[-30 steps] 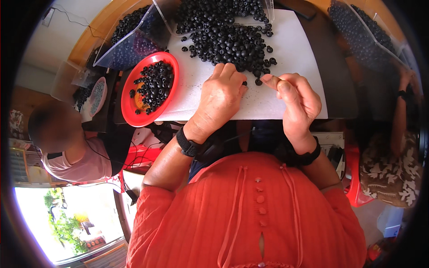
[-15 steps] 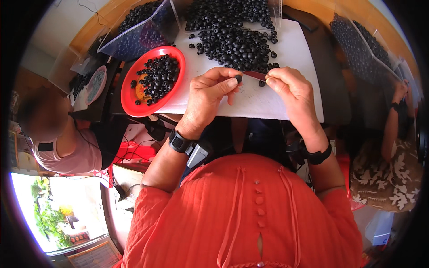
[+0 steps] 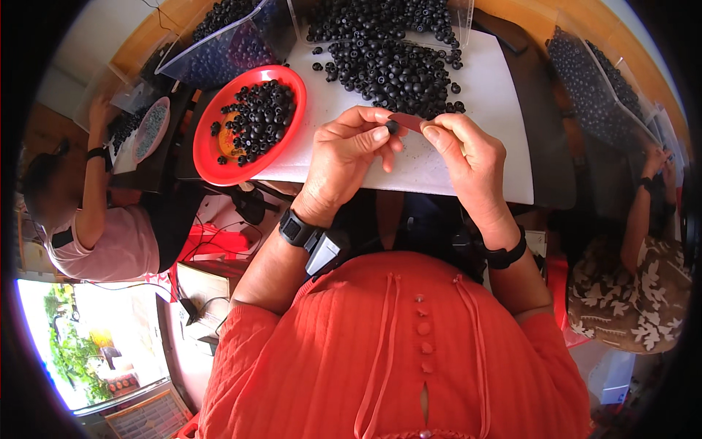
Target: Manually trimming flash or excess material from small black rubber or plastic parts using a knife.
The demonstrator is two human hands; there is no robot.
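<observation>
In the upper left of the frame, a clear bin of black beads stands behind a red plate holding more. Right of it, at upper centre, the left hand pinches a black bead between thumb and finger, below a heap on a white sheet. The right hand grips a dark red strip beside that bead. Another clear bin sits at upper right.

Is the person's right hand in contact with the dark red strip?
Touching. The head view shows the right hand pinching one end of the dark red strip between thumb and fingers.
</observation>
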